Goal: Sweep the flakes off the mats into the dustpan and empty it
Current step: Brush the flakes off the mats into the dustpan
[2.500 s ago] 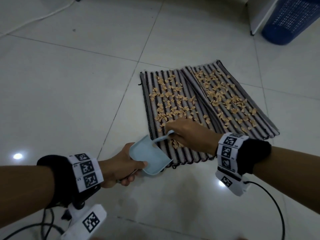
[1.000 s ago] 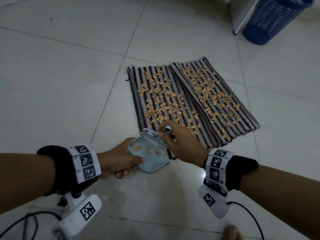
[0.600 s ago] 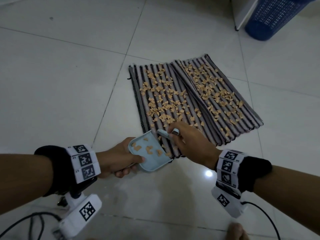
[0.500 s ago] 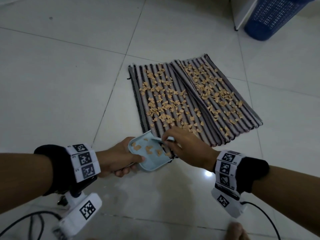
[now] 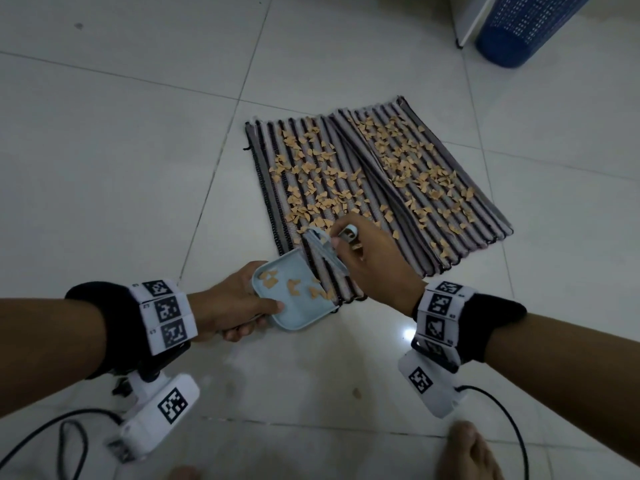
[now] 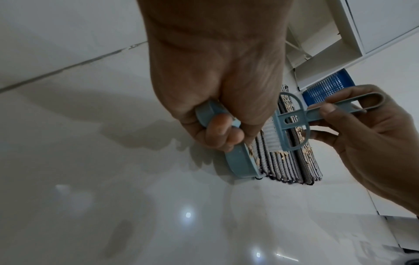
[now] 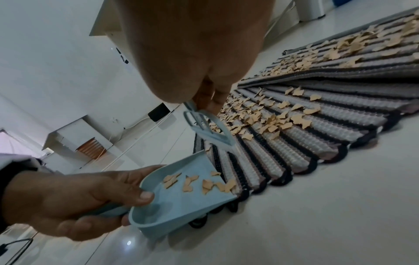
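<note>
Left hand: the left hand (image 5: pixel 235 303) grips the handle of the dustpan (image 5: pixel 294 296), fingers curled under it and thumb laid over the rear rim.
Right hand: the right hand (image 5: pixel 374 261) pinches the loop handle of the brush (image 6: pixel 292 125) between thumb and fingers.
Brush: light blue, white bristles pointing down onto the near mat; it sits at 1 o'clock of the dustpan, just beside its open lip.
Dustpan: light blue, tilted, its open edge pressed against the near corner of the left mat (image 5: pixel 301 188); about seven flakes lie inside, most near the lip.
Flakes: tan flakes (image 5: pixel 311 181) are scattered thickly over both mats; the strip of left mat between brush and dustpan is mostly bare.
Mats: two striped grey-and-black mats, the right mat (image 5: pixel 426 174) at 3 o'clock of the left one, their long edges touching or overlapping.
Floor: pale glossy tile floor (image 5: pixel 121 168).
Basket: a blue perforated basket (image 5: pixel 519 29) stands well apart at 1 o'clock of the mats, beside a white furniture leg (image 5: pixel 467 19).
</note>
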